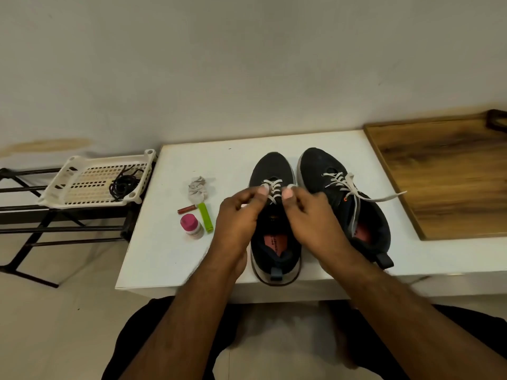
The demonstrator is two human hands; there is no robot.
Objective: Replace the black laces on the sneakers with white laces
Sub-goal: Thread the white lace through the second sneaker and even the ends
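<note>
We record both forearms reaching forward over the near edge of the white table [164, 256], bare, converging on the left sneaker [274, 229]. The left hand [238, 215] sits palm down with fingers curled and the thumb pressed forward, pinching one end of the white lace [273, 187] at the upper eyelets; the right hand [310, 212] mirrors it, thumb and curled fingers pinching the other end of that lace. The two thumbs face each other, near but apart, with the lace crossings between them. Count: two dark sneakers, side by side, toes pointing away from us; the right sneaker [329, 171] carries its own white lace [356, 196], threaded but untied, with one loose end trailing right across the table toward the wooden board [444, 174]. One tangle of black laces [123, 182] lies in the white perforated tray [82, 185] on the black metal rack [27, 223] left of the table, well apart from the shoes. Left of the left sneaker we count four small items: one crumpled pale cloth [197, 187], one small reddish-brown tube [187, 209], one green clip [205, 220], one white bottle with a pink cap [190, 226]. Writing: print is visible on the red insole of the left sneaker and on the bottle, but too small and blurred for us to read.
</note>
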